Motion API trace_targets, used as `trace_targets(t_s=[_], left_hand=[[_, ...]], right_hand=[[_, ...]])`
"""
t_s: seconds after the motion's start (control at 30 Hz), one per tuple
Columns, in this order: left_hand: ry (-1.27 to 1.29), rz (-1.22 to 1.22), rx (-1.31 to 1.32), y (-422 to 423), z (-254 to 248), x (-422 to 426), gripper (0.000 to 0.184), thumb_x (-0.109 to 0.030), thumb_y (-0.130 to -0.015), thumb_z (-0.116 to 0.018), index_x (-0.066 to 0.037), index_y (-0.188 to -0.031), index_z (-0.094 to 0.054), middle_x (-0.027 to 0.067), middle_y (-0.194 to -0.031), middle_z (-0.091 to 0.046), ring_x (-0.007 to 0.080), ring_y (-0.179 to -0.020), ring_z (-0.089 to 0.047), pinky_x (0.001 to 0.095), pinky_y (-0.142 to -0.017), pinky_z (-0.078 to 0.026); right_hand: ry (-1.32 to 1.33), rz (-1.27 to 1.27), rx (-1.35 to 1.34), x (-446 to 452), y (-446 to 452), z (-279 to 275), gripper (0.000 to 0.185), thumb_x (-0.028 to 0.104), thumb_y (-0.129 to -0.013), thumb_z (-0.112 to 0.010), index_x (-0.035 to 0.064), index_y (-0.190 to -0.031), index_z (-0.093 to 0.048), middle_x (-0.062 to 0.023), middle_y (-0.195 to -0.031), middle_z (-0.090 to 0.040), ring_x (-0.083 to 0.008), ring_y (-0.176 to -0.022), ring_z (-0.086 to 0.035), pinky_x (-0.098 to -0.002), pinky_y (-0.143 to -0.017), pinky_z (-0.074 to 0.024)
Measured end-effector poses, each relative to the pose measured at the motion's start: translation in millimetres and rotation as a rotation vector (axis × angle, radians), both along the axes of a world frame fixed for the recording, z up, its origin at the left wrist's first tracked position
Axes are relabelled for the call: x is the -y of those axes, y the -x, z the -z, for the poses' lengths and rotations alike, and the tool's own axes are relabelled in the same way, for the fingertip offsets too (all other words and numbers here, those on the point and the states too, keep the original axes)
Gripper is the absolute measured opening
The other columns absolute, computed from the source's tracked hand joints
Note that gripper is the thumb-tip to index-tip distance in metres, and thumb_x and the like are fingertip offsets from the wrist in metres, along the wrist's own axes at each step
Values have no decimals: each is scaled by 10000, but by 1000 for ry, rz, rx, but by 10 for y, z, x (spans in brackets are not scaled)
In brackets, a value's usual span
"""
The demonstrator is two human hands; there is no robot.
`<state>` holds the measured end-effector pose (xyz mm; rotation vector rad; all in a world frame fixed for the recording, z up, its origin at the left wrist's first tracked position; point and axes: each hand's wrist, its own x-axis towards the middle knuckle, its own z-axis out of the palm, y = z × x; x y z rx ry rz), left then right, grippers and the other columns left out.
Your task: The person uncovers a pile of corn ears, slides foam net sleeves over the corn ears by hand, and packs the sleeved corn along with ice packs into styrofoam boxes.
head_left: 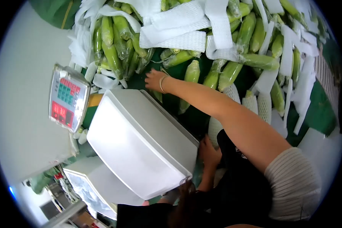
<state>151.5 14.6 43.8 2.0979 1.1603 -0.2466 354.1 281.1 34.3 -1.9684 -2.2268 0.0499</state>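
A large white box lies tilted in the middle of the view. Beyond its upper corner is my right hand, with a band at the wrist and its fingers curled; what they hold is too small to tell. A green husk shows just below that hand. Against the box's right-hand edge, my left hand has its fingers bent around the rim, partly hidden. Near my right forearm lie green corn cobs, many wrapped in clear film.
A scale with a lit red display stands left of the box. White foam sleeves and more wrapped cobs cover the green surface at the top. Another white container, holding something pale, is at the lower left.
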Motion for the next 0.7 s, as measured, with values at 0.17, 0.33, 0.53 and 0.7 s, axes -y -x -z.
trace_targets(t_s=[0.17, 0.33, 0.53, 0.7], left_hand=[[115, -155, 249, -78, -64, 36, 485, -194, -862, -488, -2, -1292, -375, 259, -1137, -484, 407, -1053, -461, 436, -904, -367], [83, -144, 169, -166, 95, -10, 459, -214, -804, -561, 16, -1184, -446, 248, -1082, -510, 396, -1024, -485, 425, -894, -382], [111, -139, 100, 266, 289, 202, 662, -248, -624, -740, 53, -1139, -453, 240, -1078, -522, 392, -1020, -504, 443, -885, -410], [203, -249, 152, 50, 170, 24, 657, -189, -653, -723, 61, -1190, -441, 225, -1123, -537, 349, -1010, -539, 409, -882, -425]], right_hand=[[272, -127, 251, 452, -74, -81, 337, 256, -720, -662, 136, -1034, -631, -40, -1086, -583, -227, -1028, -527, -408, -870, -378], [256, 461, -2, 1767, -743, -867, 528, 338, -566, -764, 32, -942, -554, -97, -881, -574, -246, -841, -573, -371, -702, -436], [-216, 769, -8, 3061, -738, -629, 591, 260, -642, -736, 16, -1115, -482, -142, -1074, -497, -297, -1022, -489, -386, -857, -393], [-148, 1347, -478, 4420, -236, -326, 566, 169, -692, -668, -19, -1163, -415, -228, -1096, -462, -398, -998, -471, -430, -886, -406]])
